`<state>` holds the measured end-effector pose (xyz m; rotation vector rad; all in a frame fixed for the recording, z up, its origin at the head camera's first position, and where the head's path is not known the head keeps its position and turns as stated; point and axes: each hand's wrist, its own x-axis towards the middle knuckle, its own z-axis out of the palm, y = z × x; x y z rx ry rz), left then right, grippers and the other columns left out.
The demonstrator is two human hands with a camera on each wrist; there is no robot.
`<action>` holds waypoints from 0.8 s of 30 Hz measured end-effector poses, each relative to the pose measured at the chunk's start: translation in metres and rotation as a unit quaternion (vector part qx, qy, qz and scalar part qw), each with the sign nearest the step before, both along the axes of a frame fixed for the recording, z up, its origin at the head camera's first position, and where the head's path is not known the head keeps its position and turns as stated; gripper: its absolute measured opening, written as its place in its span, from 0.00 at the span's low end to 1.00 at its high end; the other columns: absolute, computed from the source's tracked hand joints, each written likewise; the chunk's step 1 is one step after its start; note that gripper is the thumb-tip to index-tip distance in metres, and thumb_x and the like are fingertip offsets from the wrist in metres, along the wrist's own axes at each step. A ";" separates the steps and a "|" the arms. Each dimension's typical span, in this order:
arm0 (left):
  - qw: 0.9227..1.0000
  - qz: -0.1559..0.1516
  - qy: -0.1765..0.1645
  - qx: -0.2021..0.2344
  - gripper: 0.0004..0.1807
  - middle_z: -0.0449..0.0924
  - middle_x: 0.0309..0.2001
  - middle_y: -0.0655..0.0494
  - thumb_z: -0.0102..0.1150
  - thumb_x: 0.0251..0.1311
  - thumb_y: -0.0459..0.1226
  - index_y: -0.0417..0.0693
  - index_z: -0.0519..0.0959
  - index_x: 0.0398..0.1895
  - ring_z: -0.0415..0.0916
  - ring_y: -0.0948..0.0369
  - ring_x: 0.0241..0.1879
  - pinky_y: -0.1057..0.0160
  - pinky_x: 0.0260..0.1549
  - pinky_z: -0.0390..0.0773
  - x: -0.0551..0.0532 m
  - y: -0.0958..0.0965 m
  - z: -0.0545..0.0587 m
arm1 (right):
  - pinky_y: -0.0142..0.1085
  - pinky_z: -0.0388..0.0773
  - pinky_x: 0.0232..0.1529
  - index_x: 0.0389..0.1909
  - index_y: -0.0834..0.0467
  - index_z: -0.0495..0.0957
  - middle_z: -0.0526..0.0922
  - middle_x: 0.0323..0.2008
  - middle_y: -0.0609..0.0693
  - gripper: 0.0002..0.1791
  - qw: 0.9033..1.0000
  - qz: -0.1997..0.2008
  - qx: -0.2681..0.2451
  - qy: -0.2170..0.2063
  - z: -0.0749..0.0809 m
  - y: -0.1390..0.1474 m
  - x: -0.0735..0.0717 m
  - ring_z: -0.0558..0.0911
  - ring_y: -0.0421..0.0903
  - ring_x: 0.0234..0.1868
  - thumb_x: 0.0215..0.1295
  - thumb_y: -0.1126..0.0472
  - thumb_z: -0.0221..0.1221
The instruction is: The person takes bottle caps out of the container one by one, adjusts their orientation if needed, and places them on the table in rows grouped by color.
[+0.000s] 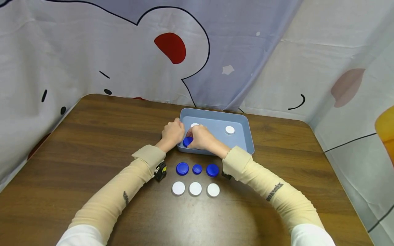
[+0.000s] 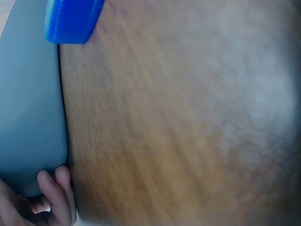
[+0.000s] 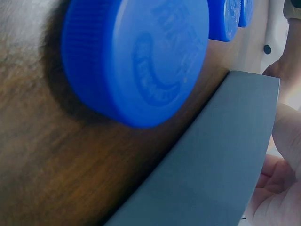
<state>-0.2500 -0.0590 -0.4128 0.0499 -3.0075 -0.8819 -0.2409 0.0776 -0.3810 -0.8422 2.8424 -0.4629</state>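
In the head view my left hand [image 1: 173,134] grips the left side of a shallow grey-blue tray [image 1: 215,115]; its fingertips show at the tray's corner in the left wrist view. Reaching over the front wall, my right hand [image 1: 202,137] pinches a blue bottle cap [image 1: 187,141] inside the tray's front left corner. A white cap [image 1: 194,125] lies behind those fingers, partly hidden. Another white cap [image 1: 230,130] sits in the tray's right half. The right wrist view shows a table-top blue cap [image 3: 155,61] up close, beside the tray's front wall.
Before the tray, three blue caps lie in a row on the wooden table [image 1: 277,164]: left [image 1: 182,168], middle [image 1: 197,168], right [image 1: 212,170]. Three white caps [image 1: 195,188] form a nearer row. A patterned curtain [image 1: 123,51] hangs behind the table.
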 end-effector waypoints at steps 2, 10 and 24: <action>1.000 0.000 0.001 -0.001 0.22 0.80 0.46 0.31 0.31 0.71 0.42 0.37 0.70 0.54 0.79 0.38 0.45 0.43 0.40 0.79 0.000 0.000 0.000 | 0.38 0.79 0.41 0.37 0.62 0.85 0.87 0.35 0.52 0.19 1.000 0.003 0.000 0.006 0.000 0.000 0.000 0.83 0.46 0.36 0.43 0.59 0.74; 1.000 0.000 0.001 -0.005 0.21 0.80 0.46 0.31 0.33 0.71 0.42 0.37 0.71 0.55 0.79 0.38 0.46 0.43 0.40 0.79 -0.001 0.000 0.000 | 0.34 0.79 0.37 0.37 0.62 0.84 0.87 0.34 0.52 0.20 1.000 -0.003 -0.010 0.009 0.008 0.003 0.003 0.84 0.45 0.34 0.41 0.58 0.74; 1.000 0.001 0.001 -0.007 0.22 0.79 0.48 0.32 0.33 0.72 0.42 0.38 0.70 0.56 0.79 0.39 0.47 0.43 0.41 0.79 -0.001 0.000 0.000 | 0.34 0.80 0.39 0.38 0.62 0.84 0.87 0.35 0.53 0.22 1.000 -0.019 -0.011 0.011 0.023 0.014 0.006 0.84 0.45 0.36 0.39 0.57 0.73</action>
